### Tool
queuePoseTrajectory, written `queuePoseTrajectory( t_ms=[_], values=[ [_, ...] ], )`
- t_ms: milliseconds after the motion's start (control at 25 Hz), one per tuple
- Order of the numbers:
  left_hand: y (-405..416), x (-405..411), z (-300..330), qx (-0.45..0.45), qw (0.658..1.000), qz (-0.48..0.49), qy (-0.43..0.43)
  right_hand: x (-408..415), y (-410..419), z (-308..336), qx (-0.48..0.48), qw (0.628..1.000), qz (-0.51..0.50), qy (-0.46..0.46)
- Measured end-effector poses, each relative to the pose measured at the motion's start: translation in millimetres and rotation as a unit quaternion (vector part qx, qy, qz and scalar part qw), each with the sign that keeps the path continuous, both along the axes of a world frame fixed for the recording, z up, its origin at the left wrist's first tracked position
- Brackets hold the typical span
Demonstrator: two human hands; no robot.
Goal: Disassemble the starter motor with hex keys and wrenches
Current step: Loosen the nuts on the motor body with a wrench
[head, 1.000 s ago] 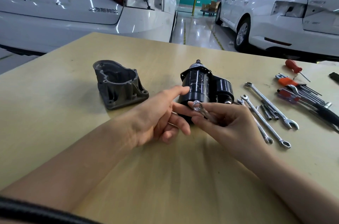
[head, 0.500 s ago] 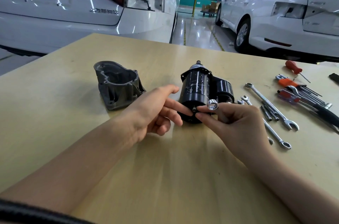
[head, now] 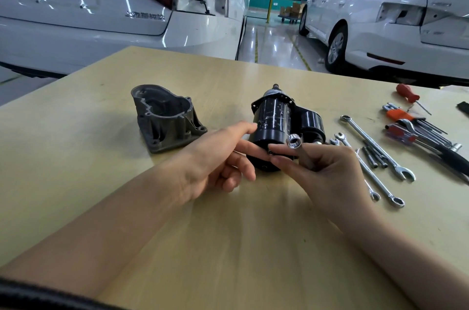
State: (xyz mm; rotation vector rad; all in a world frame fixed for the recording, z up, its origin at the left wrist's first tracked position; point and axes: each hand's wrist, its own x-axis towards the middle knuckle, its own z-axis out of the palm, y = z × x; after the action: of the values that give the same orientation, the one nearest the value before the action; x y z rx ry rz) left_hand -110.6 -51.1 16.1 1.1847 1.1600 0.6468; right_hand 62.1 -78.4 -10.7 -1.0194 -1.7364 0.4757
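Black and glossy, the starter motor (head: 276, 129) lies on its side near the middle of the pale wooden desk (head: 76, 157). The left hand (head: 215, 165) touches the motor's near end with straight fingers, holding nothing. The right hand (head: 327, 172) curls around a silver wrench (head: 295, 143), ring end up beside the motor, its fingertips at a small bolt there. A grey metal housing (head: 165, 120) sits to the left; more wrenches (head: 375, 150) lie on the right.
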Motion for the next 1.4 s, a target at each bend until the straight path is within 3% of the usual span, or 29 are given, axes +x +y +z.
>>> queuePoseTrajectory(
  t_ms=[440, 880, 1240, 1400],
  values=[
    [-1.1, 4.3, -0.5, -0.004, 0.999, -0.043, 0.000, 3.6, 6.2, -4.3, -0.030, 0.995, 0.093, 0.004],
    [2.8, -2.7, 1.1, 0.039, 0.998, 0.048, -0.018, 5.5, 5.3, 0.6, 0.029, 0.999, -0.025, 0.016],
    [-1.2, 2.5, 0.2, 0.016, 0.999, 0.023, -0.024, -2.5, 4.8, 0.1, 0.018, 0.999, 0.012, -0.028],
    [-3.5, 4.5, -0.3, 0.045, 0.999, 0.010, 0.012, -1.3, 4.6, -0.6, -0.008, 0.999, 0.035, -0.001]
  ],
)
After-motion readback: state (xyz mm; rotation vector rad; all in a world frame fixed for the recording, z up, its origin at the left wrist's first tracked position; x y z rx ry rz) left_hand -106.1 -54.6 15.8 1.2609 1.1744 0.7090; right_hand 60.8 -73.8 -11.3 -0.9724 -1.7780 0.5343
